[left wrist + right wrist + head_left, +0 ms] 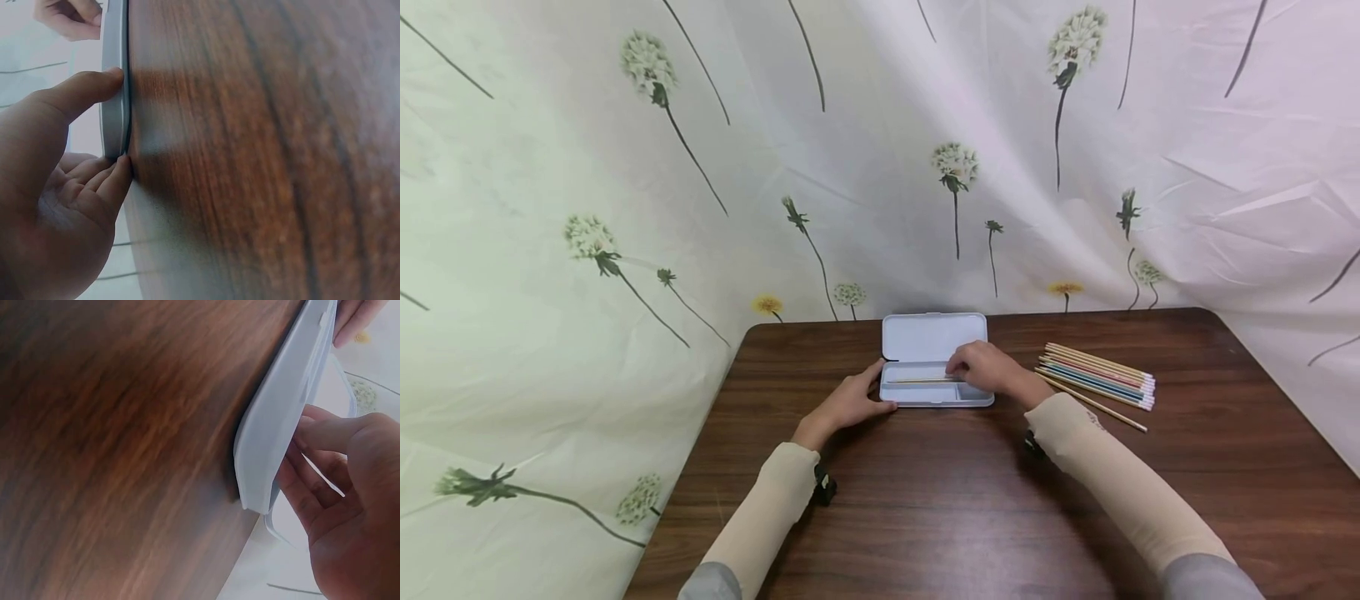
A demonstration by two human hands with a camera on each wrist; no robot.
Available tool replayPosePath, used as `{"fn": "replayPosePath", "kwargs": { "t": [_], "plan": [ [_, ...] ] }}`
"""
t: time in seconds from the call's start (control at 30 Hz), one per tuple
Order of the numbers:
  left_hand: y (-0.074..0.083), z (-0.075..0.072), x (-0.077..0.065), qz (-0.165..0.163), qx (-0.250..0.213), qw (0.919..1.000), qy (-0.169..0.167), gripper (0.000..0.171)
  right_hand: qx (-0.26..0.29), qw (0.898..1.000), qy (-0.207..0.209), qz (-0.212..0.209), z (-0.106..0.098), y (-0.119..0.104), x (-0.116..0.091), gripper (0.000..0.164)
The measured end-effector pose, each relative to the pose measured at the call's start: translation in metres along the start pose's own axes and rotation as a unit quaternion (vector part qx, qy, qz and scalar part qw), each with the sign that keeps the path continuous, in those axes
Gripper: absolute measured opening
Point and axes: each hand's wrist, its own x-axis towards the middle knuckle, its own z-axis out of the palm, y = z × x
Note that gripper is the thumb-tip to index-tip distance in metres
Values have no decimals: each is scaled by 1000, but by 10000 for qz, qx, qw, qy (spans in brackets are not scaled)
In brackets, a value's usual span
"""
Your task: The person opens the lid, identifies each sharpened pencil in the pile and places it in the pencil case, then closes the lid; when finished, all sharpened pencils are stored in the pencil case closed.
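Observation:
A white pencil case (934, 337) lies with its lid raised at the back of the table. My left hand (850, 402) grips its left end, thumb along the front wall and fingers around the corner; the left wrist view shows this thumb (94, 87) against the case wall (114, 125). One yellow pencil (917, 381) lies lengthwise inside the case. My right hand (988, 367) reaches into the case from the right, with curled fingers at this pencil's right end. In the right wrist view the case's wall (275, 425) hides the fingertips of the right hand (350, 481).
Several pencils (1097, 375), yellow, red and blue-green with white ends, lie together to the right of the case. A single yellow pencil (1105, 406) lies just in front of them. Behind the brown wooden table (887, 508) hangs a white flowered cloth (880, 208).

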Motion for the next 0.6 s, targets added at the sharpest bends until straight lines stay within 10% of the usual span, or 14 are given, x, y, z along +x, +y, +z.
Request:
{"fn": "replayPosePath", "kwargs": {
  "t": [0.6],
  "plan": [
    [-2,0,1,-39,-58,10000,-16,96,477,9969,575,241,-41,17,-20,9]
  ]
}}
